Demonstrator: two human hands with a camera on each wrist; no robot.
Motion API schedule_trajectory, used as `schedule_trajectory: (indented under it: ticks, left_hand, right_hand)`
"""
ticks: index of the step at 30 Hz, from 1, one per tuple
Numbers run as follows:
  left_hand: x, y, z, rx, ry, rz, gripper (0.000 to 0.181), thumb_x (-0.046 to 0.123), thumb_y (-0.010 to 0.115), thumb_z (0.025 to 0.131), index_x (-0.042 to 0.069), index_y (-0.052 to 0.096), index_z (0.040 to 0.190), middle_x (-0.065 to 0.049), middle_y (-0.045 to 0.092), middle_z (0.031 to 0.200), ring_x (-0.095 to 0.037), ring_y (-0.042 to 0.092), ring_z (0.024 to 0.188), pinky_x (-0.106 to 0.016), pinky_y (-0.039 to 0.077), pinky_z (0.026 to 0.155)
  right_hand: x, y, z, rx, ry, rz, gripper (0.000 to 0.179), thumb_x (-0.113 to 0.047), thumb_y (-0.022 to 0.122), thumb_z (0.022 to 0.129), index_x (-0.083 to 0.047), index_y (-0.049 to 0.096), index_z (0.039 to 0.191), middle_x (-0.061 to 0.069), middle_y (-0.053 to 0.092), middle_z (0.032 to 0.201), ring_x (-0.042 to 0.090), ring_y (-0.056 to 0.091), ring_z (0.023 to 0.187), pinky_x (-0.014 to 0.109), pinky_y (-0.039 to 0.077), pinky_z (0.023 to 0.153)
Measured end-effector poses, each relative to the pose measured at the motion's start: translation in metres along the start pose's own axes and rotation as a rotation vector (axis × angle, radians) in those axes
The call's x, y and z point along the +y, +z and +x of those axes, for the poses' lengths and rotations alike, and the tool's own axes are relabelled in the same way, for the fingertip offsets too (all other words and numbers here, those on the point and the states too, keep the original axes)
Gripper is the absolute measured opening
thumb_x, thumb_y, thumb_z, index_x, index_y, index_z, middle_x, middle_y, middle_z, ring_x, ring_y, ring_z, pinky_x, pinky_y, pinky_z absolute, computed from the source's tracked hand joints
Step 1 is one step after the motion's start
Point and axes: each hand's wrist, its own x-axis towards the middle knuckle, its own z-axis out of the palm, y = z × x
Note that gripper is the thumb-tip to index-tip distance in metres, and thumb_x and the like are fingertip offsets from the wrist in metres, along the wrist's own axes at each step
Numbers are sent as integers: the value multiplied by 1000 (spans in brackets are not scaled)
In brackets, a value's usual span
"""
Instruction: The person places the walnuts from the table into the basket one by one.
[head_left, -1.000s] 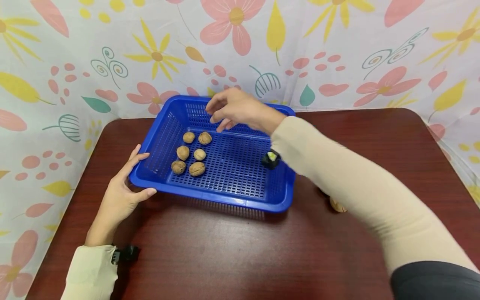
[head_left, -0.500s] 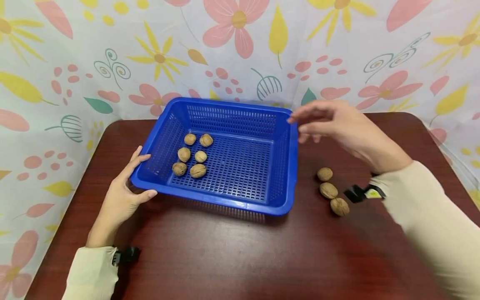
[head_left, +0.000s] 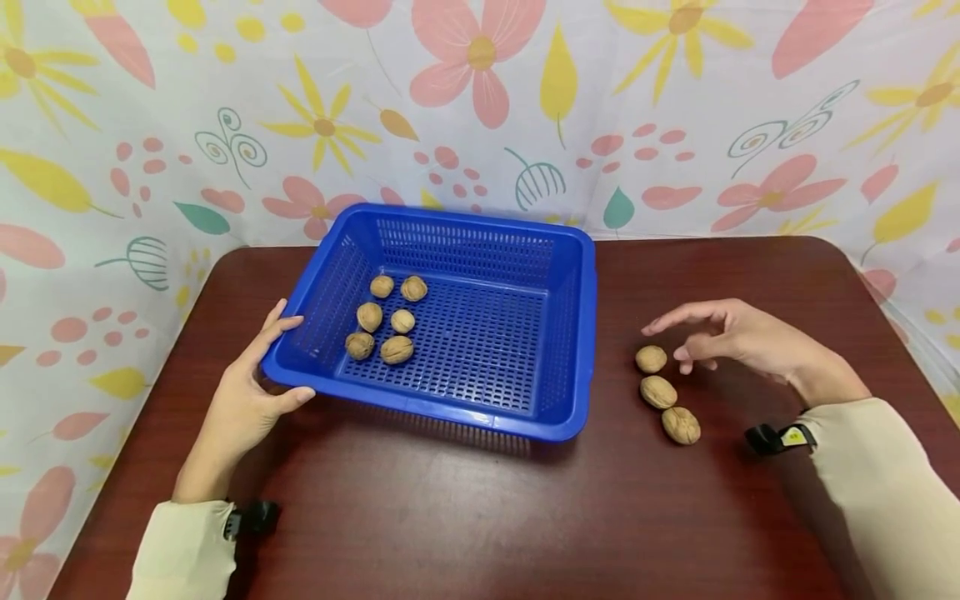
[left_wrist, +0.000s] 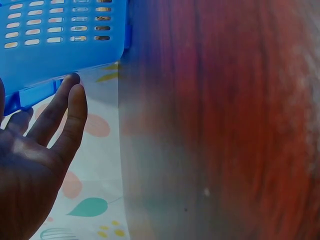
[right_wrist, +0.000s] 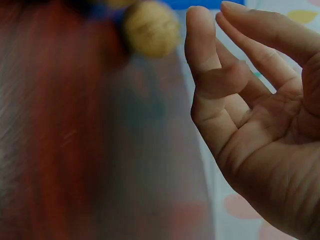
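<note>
A blue plastic basket (head_left: 480,420) with slotted walls stands on the table. My left hand (head_left: 243,400) holds its near left corner, thumb on the front rim and fingers on the left rim. In the left wrist view, straight fingers (left_wrist: 75,112) reach up to the basket's edge. Inside, several walnuts (head_left: 397,350) sit in two columns on the left side. Right of the basket, three walnuts lie in a slanting row: a far one (head_left: 651,359), a middle one (head_left: 658,392) and a near one (head_left: 681,426). My right hand (head_left: 750,342), fingers loosely bent and holding nothing, hovers beside the far walnut.
The dark red-brown wooden table (head_left: 450,517) has rounded far corners. A white cloth (head_left: 600,100) with printed flowers and leaves hangs behind it and along the left side. A small black camera (head_left: 765,439) is strapped to my right wrist.
My right hand has moved from over the basket, past its right rim, down to the loose walnuts on the right. The left hand and the walnuts in the basket have stayed put.
</note>
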Motion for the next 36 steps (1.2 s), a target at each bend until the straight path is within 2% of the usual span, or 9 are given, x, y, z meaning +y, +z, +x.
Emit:
schedule_trajectory:
  ticks: [3,10,16,18,22,27,33,36]
  left_hand:
    - [0,0,0,-1,-3,-7,83,-8,83,82,10,49,156,2,19,177,-12,41,146,-7,46,99]
    - [2,1,-1,2,6,-26,83,-9,83,82,10,49,155,-1,19,177,-18,40,147,-7,47,98]
    - [3,0,0,2,4,-17,83,-9,83,82,10,49,155,-3,19,177,-18,41,146,-7,47,98]
    - [3,0,-1,2,5,-40,83,-10,83,82,9,49,155,-3,18,177,-14,42,144,-7,47,98]
    - [2,0,-2,4,15,-61,82,-11,83,81,7,49,154,-9,17,177,-10,42,143,-7,48,97]
    - [3,1,-1,5,13,-38,83,-11,83,81,8,49,154,-8,18,177,-16,40,147,-7,47,98]
    - [3,1,-2,2,11,-45,82,-11,82,82,8,49,155,-5,18,177,-18,40,148,-8,48,98]
    - [3,0,-2,7,13,-45,82,-11,82,81,8,49,154,-5,18,177,-14,41,147,-7,47,98]
  right_hand:
    - [13,1,4,-34,-13,20,38,4,63,99,2,63,137,2,74,124,27,74,81,36,53,60]
    - [24,8,13,-59,-31,5,37,6,65,95,4,66,133,3,74,86,25,58,63,38,46,53]
    - [26,12,15,-20,-3,-18,33,6,66,94,4,67,128,-1,73,84,19,64,66,33,50,54]
    - [26,14,15,-10,-5,-20,32,7,65,94,5,67,126,-2,72,85,19,66,69,32,53,56]
    - [23,14,16,2,-6,-27,31,7,64,95,4,67,125,4,73,85,20,68,71,33,55,59]
    - [4,10,18,27,-21,-30,31,5,64,97,5,67,128,13,74,89,27,72,74,36,56,61]
    - [-38,7,20,63,-117,-26,30,7,64,98,5,66,128,3,78,109,28,73,75,35,56,62]
    - [-65,12,25,77,-141,-12,30,6,65,98,4,67,128,3,79,111,26,74,76,33,56,63]
